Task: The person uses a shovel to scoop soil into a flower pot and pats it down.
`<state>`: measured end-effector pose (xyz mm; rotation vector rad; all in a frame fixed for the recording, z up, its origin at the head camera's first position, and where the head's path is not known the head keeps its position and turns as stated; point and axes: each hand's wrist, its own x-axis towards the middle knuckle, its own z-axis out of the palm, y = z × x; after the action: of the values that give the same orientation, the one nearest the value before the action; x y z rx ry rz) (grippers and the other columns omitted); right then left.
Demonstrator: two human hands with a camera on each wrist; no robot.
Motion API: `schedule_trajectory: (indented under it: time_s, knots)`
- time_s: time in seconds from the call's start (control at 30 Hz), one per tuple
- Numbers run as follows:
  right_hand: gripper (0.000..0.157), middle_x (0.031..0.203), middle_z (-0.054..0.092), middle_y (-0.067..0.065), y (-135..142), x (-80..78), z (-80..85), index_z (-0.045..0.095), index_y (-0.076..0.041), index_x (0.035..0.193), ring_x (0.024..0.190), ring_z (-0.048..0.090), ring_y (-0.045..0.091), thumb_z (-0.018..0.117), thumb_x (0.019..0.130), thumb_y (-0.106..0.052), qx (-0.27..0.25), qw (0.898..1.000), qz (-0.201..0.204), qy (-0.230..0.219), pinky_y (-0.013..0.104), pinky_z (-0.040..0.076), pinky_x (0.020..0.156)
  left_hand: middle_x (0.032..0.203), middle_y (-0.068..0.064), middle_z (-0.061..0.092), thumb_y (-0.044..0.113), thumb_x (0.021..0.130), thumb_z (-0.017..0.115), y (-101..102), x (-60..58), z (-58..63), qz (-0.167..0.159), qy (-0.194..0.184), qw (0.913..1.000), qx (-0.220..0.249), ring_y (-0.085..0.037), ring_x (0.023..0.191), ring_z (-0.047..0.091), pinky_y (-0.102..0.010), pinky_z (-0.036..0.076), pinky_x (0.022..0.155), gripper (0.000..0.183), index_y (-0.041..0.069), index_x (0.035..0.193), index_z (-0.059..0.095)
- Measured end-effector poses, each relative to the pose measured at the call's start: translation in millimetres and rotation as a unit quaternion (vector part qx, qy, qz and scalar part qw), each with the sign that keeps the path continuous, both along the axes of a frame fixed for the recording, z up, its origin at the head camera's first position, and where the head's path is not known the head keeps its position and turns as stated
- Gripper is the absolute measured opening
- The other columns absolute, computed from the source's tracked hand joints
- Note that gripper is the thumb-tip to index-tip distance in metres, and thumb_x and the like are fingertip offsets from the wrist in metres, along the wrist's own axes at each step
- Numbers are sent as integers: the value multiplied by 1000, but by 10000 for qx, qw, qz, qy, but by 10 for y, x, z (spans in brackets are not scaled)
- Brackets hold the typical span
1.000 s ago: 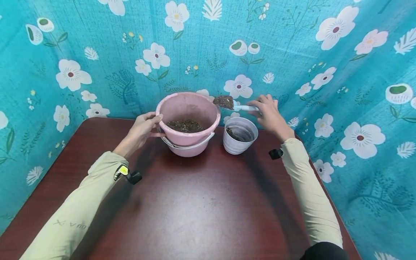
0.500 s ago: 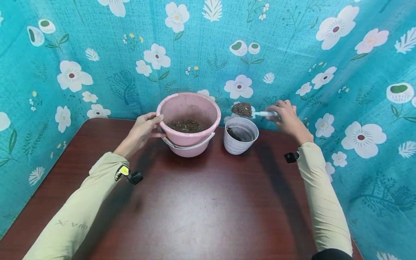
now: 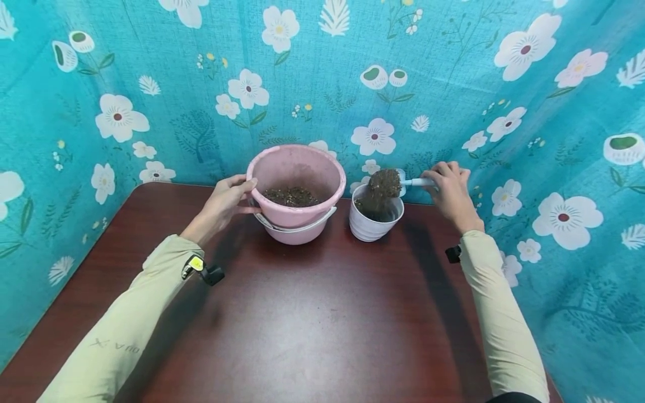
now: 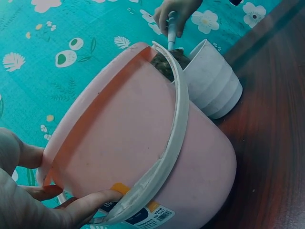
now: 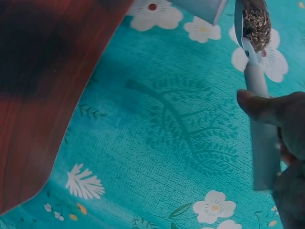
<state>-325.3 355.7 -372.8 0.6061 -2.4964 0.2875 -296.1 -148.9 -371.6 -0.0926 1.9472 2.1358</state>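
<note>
My left hand [image 3: 223, 206] grips the rim of a pink bucket [image 3: 302, 217], thumb over the edge and fingers on the outer wall. Dark soil [image 3: 291, 196] lies in the bottom. In the left wrist view the bucket's white handle [image 4: 181, 105] hangs down its side, by a printed label [image 4: 156, 214]. To the right stands a white ridged flowerpot [image 3: 370, 228]. Over its mouth my right hand [image 3: 450, 193] holds a small trowel by its pale blue handle [image 3: 420, 182]. The trowel's blade is tipped, and soil [image 3: 385, 183] slides from it into the pot.
Both containers stand near the back edge of a dark red-brown table [image 3: 302, 313]. Right behind and along the sides hangs a turquoise flowered curtain [image 3: 322, 101]. The bucket and pot stand close side by side.
My right hand has carried the loaded trowel right, from beside the bucket's rim to above the flowerpot, and tilted it. Soil now falls into the pot. My left hand stays on the bucket.
</note>
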Motion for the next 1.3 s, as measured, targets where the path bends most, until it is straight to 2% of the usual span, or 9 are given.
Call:
schedule_trajectory:
  time_s: [0.2,0.4,0.57,0.8,1.1,1.3]
  knots:
    - [19,113,58,23,0,-46,-37,72,2,114,102,42,43,72,95,6,320,9948,155,956,67,29,90,119,-4,53,19,110,52,13,-7,-7,-7,5,9999,-102,-10,99,61,-50,62,100,57,-3,160,35]
    - [15,115,56,26,-52,-42,26,69,3,116,104,43,44,60,104,2,650,9875,73,1432,69,29,91,116,-4,54,19,110,52,4,-5,-10,2,29,10000,-53,-9,98,62,-49,63,99,56,-4,159,35]
    - [17,114,57,25,-105,-52,88,70,1,115,102,43,44,57,105,3,602,9861,41,1549,69,29,89,114,-3,54,20,110,53,-4,-3,-10,5,55,10000,-82,-10,98,62,-46,64,97,57,-4,158,36]
    - [23,112,57,24,-185,-84,83,71,-1,115,102,44,43,74,93,6,515,9866,-99,1542,69,31,90,109,-2,56,20,110,53,-2,-11,-19,38,50,10000,-32,-10,96,62,-44,66,94,56,-4,158,36]
    - [17,111,59,26,-484,-94,183,73,-1,113,101,46,46,75,96,-6,-227,9888,-86,1472,69,32,88,111,-3,55,20,110,53,0,-16,-19,47,35,10000,-63,-10,94,62,-45,66,94,56,-3,158,37]
    - [21,112,58,26,-736,-107,243,72,-2,116,98,44,45,76,97,-12,-363,9906,43,1318,68,31,87,109,-3,55,20,110,54,-6,-21,-32,59,55,10000,-11,-8,92,63,-45,66,93,55,-3,157,38]
